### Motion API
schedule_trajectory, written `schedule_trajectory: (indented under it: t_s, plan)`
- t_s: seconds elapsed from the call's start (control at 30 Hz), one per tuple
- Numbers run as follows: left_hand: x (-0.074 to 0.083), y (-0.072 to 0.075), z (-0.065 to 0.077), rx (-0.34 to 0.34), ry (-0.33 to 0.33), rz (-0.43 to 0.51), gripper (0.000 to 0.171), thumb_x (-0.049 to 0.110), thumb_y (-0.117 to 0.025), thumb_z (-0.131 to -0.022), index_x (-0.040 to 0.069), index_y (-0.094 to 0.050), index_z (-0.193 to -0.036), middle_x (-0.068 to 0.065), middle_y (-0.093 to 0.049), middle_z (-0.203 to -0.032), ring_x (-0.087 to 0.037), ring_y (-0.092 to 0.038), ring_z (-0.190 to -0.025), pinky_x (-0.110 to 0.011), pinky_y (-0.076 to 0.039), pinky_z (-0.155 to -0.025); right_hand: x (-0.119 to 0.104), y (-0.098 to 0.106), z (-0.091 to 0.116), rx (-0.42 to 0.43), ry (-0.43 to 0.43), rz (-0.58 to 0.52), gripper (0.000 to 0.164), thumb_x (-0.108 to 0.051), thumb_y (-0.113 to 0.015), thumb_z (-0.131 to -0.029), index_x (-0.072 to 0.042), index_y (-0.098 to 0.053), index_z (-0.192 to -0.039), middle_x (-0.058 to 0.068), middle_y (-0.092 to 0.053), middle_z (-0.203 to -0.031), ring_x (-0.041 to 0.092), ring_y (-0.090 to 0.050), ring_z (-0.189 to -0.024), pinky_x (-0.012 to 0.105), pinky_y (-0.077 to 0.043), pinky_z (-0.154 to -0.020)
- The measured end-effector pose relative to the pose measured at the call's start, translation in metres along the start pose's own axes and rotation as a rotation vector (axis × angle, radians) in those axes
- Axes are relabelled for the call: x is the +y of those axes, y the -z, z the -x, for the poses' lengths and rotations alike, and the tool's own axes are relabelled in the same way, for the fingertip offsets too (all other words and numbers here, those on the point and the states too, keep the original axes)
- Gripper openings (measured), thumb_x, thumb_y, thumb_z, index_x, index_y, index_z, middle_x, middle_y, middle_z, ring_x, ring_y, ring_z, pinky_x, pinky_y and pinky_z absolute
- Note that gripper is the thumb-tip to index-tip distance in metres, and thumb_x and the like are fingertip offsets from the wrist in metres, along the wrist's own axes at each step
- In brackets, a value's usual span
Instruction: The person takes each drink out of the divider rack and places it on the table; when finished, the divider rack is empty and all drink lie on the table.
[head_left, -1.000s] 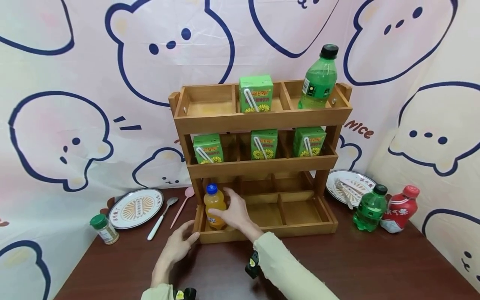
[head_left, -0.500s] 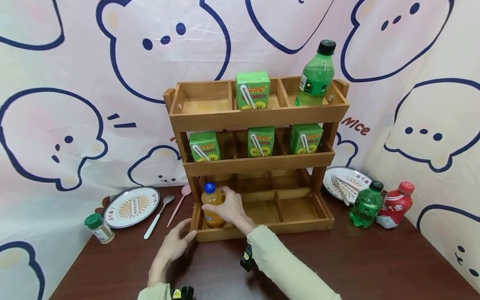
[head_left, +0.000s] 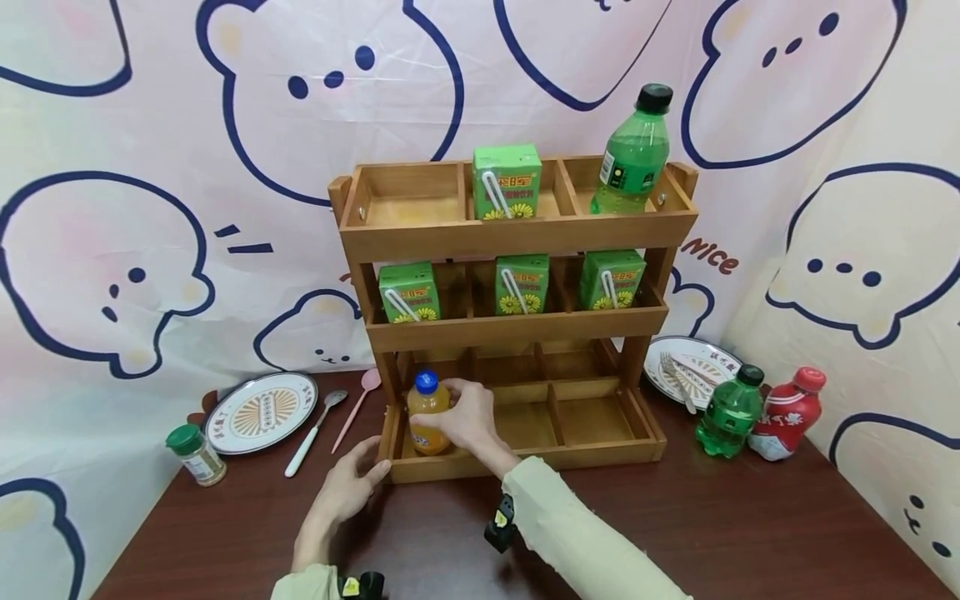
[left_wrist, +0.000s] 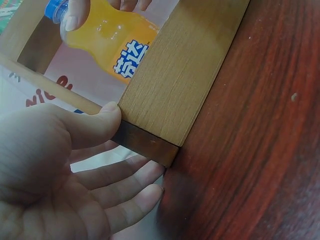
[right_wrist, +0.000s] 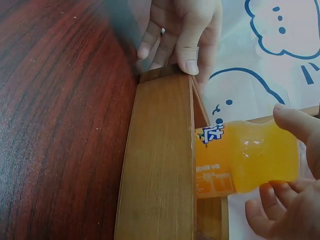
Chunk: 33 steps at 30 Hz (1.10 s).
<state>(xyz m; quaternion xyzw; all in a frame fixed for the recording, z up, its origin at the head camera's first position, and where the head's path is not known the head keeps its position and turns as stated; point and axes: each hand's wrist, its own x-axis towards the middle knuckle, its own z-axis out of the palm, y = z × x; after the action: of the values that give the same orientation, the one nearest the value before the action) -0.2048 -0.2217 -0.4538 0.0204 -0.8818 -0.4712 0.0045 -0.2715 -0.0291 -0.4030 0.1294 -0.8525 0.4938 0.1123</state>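
A small bottle of orange soda (head_left: 429,408) with a blue cap stands in the bottom-left compartment of a three-tier wooden rack (head_left: 517,240). My right hand (head_left: 474,421) holds it from the right; the right wrist view has the thumb on one side of the orange bottle (right_wrist: 260,157) and fingers on the other. At the rack's lower front-left corner is my left hand (head_left: 347,485). Its thumb presses the edge and its fingers lie against the outer side, as the left wrist view shows on the wooden panel (left_wrist: 170,75). The palm covers part of the bottle's right side.
Green drink cartons (head_left: 523,285) fill parts of the upper tiers, beside a tall green bottle (head_left: 632,158). Rightward stand a plate (head_left: 708,357) with a fork, a green bottle (head_left: 731,412) and a red bottle (head_left: 787,415). Leftward lie a plate (head_left: 262,414), spoons (head_left: 315,437) and a spice jar (head_left: 197,456).
The bottle's top has shifted slightly to the right within its compartment, with my right hand on it. My left hand keeps its place at the rack's corner. The head view has moved a little.
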Motion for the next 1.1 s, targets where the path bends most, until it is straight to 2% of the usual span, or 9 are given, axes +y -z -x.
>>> schedule_trajectory:
  t_s: [0.23,0.47,0.67,0.83,1.1]
  plan:
    - [0.0,0.001,0.0,0.003,0.011,0.012,0.048,0.017,-0.057,-0.097,0.002,-0.043,-0.14,-0.031,-0.047,-0.135,-0.035,-0.058,-0.108,-0.038,-0.052,-0.075,-0.001,0.007,-0.003,-0.002,0.074,-0.043,0.056,-0.033,-0.089,-0.065,-0.004,-0.07,-0.11,0.005,-0.072,-0.096,0.015,-0.066,-0.082,0.025,-0.054,-0.066]
    - [0.0,0.001,0.002,0.005,0.008,0.0,0.048,0.017,-0.057,-0.097,0.001,-0.043,-0.14,-0.031,-0.047,-0.135,-0.035,-0.057,-0.109,-0.038,-0.053,-0.074,-0.01,0.027,-0.001,-0.013,0.146,-0.033,0.061,-0.037,-0.087,-0.067,-0.004,-0.069,-0.114,0.007,-0.071,-0.103,0.018,-0.065,-0.088,0.027,-0.054,-0.069]
    - [-0.001,0.0,0.003,0.0,0.007,0.006,0.048,0.017,-0.057,-0.097,0.001,-0.043,-0.14,-0.03,-0.048,-0.134,-0.034,-0.058,-0.107,-0.037,-0.052,-0.073,-0.018,0.057,0.008,-0.045,0.111,-0.084,0.059,-0.041,-0.087,-0.065,-0.01,-0.071,-0.112,0.001,-0.072,-0.1,0.015,-0.064,-0.089,0.031,-0.053,-0.073]
    - [0.0,0.0,0.0,-0.003,0.002,0.011,0.048,0.017,-0.057,-0.097,0.001,-0.043,-0.14,-0.03,-0.048,-0.134,-0.035,-0.055,-0.11,-0.037,-0.052,-0.074,-0.019,0.088,0.011,-0.099,0.064,-0.166,0.055,-0.042,-0.087,-0.065,-0.013,-0.073,-0.109,-0.002,-0.072,-0.093,0.015,-0.067,-0.085,0.032,-0.054,-0.07]
    - [0.001,0.001,0.001,-0.015,0.002,0.037,0.048,0.016,-0.056,-0.098,0.001,-0.042,-0.141,-0.031,-0.046,-0.136,-0.038,-0.052,-0.117,-0.038,-0.053,-0.075,-0.011,0.133,0.019,-0.15,0.05,-0.241,0.051,-0.026,-0.086,-0.07,-0.004,-0.07,-0.113,0.009,-0.072,-0.099,0.023,-0.068,-0.089,0.034,-0.055,-0.071]
